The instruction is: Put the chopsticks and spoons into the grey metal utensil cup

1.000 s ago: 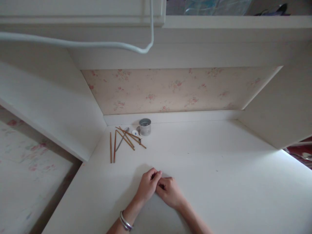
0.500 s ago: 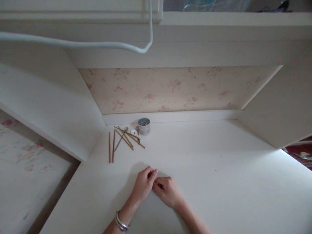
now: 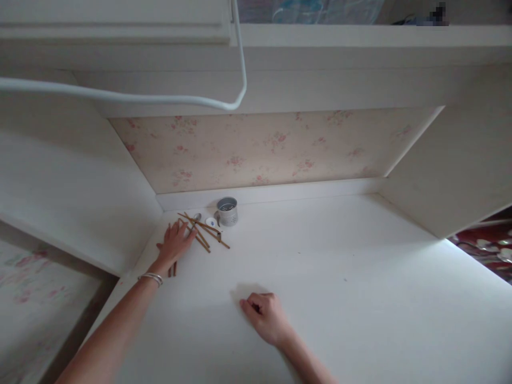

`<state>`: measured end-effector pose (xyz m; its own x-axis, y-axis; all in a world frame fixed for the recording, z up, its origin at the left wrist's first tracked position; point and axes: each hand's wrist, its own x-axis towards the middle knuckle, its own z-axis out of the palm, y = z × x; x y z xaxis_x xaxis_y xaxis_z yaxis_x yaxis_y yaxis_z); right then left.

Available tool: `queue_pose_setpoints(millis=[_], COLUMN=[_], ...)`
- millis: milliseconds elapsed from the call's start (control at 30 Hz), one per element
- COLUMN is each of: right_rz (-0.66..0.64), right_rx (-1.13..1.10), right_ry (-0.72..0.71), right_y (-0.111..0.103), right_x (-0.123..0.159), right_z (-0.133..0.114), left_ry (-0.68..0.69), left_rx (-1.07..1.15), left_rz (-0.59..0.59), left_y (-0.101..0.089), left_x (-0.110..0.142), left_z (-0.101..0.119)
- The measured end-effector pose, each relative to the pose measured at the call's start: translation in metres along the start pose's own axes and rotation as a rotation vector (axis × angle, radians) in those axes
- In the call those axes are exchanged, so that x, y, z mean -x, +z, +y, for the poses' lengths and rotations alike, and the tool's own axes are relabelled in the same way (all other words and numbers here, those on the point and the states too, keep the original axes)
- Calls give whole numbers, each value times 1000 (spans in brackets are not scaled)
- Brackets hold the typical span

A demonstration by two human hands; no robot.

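My left hand (image 3: 175, 244) lies flat with fingers stretched out over two parallel brown chopsticks (image 3: 173, 269) at the back left of the white desk (image 3: 340, 277). Several more chopsticks (image 3: 208, 233) lie crossed just to its right, with a metal spoon (image 3: 196, 218) among them. A small grey metal cup (image 3: 227, 211) and a white round lid (image 3: 210, 222) stand behind the pile. My right hand (image 3: 264, 316) rests near the desk's front, fingers curled loosely, nothing visible in it.
Floral wallpaper (image 3: 264, 149) backs the alcove, with white side panels left and right. A white cable (image 3: 160, 98) hangs across overhead under a shelf. A floral bedcover (image 3: 28, 288) lies beyond the desk's left edge.
My left hand left the right hand and reached far left and back onto the chopsticks. The right hand stayed in place. The view shifted slightly right.
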<state>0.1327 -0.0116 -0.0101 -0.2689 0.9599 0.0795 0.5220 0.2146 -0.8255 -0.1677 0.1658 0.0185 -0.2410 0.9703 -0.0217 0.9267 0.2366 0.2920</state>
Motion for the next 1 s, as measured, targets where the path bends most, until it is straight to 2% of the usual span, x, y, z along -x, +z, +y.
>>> queue_pose_setpoints(millis=[233,367,467,567,733,1000], right_rz=[14,28,31,35,37,53], right_rx=[-17,-23,-23,-30,-52,-68], right_ry=[10,12,11,16,3,22], right_y=[-2,-4,-6,-6,-6,-6], right_x=[-2,-3,-3,-3,-2,-2], right_z=[1,1,0,0,0,0], left_ry=[116,111,123,157,186,162], left_rx=[-16,-46,-85,-93,-97,-119], left_rz=[-41,-97,-129,-109,-30,90], left_y=[16,23,31,37,38,40], left_x=[-26,-38,-45,-44,-22,44], left_z=[47,72,79,79,72,58])
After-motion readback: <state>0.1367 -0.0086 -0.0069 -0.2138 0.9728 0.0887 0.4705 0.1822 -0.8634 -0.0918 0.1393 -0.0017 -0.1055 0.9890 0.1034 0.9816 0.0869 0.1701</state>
